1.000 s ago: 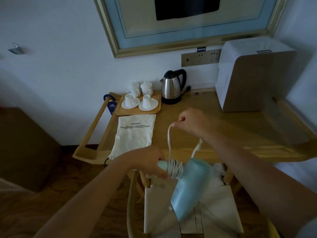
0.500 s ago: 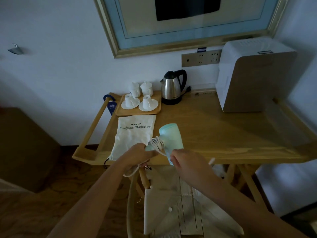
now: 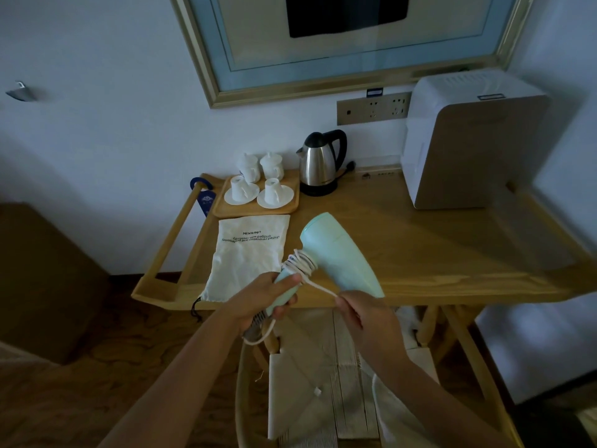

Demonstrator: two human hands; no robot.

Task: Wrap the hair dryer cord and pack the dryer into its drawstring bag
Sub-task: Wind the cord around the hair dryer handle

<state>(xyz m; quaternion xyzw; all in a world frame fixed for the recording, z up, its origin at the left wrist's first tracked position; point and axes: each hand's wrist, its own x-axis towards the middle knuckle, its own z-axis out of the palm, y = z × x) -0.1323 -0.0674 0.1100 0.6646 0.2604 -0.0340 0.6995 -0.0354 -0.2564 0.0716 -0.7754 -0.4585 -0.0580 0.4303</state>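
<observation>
- The wooden table (image 3: 403, 240) runs across in front of me, pushed against the wall under a framed picture (image 3: 339, 43).
- A white boxy appliance (image 3: 468, 140) stands on the table's far right corner.
- A woven-seat chair (image 3: 323, 383) sits below my hands, tucked at the table's near edge.
- The drawstring bag (image 3: 248, 253) lies flat on the left part of the table, printed side up, its dark string hanging off the near edge.
- A steel kettle (image 3: 319, 163) stands at the back, just beside a wooden tray (image 3: 290, 205) holding white cups on saucers.
- The hair dryer (image 3: 336, 253) — pale mint — is held up over the table's near edge, just right of the bag, its barrel slanting down toward my right.
- My left hand (image 3: 261, 295) grips the dryer's handle, fingers curled round it.
- My right hand (image 3: 365, 315) pinches the cord (image 3: 319, 286) between thumb and fingertips, drawn taut from the handle.
- The cord is coiled in several turns where handle meets barrel — a slack loop also hangs below my left hand.
</observation>
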